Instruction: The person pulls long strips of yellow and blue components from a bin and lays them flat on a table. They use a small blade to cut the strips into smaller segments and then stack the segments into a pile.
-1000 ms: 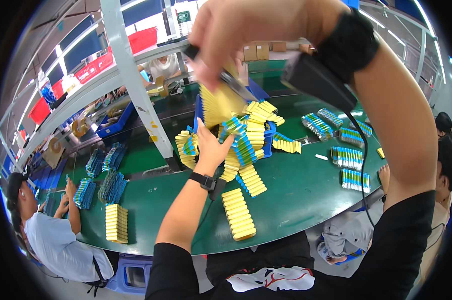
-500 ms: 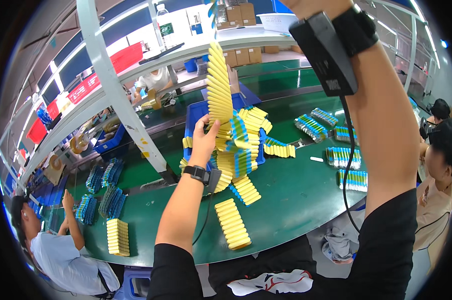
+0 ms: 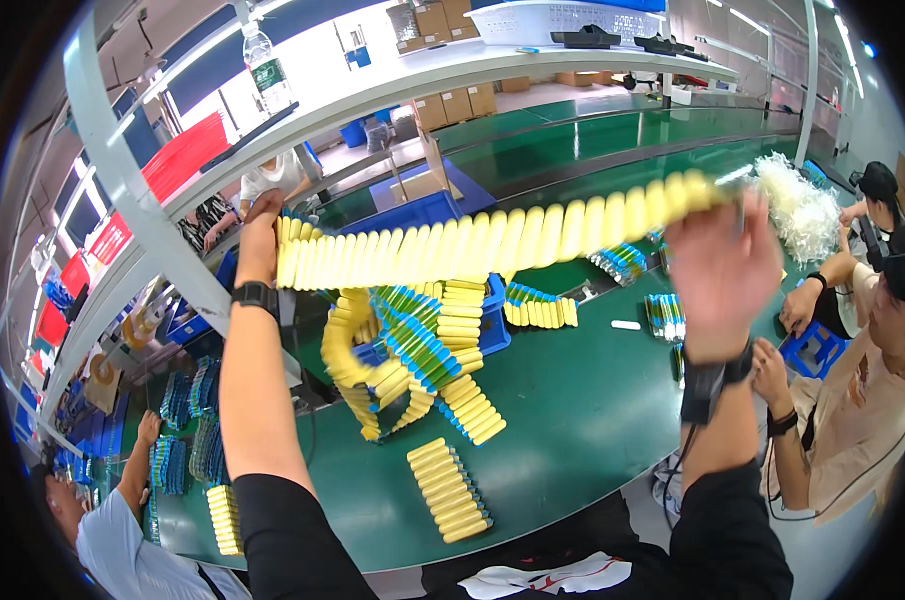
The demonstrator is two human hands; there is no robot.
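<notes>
Yellow strip [image 3: 452, 240], upright half a second ago, now stretches sideways above the pile [image 3: 412, 335], its row exposed; left hand [image 3: 259, 245] grasps one end (right hand [image 3: 722, 275] blurs: cannot tell its grip).

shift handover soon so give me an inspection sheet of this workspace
Surface: smooth green tabletop, slightly glossy.
Job things: long yellow strip of joined cylinders spans between the hands; yellow and blue-green strips lie heaped at a blue plastic bin; short yellow cylinder row lies apart, nearer the person.
Clutter: small white oblong piece on the tabletop.
Hands: left hand holds the strip's left end; right hand blurred at its right end, grip unclear.
Cables: thin black cable by the right wrist.
Surroundings: co-workers at both sides; white metal shelf above, bearing a clear plastic bottle.
</notes>
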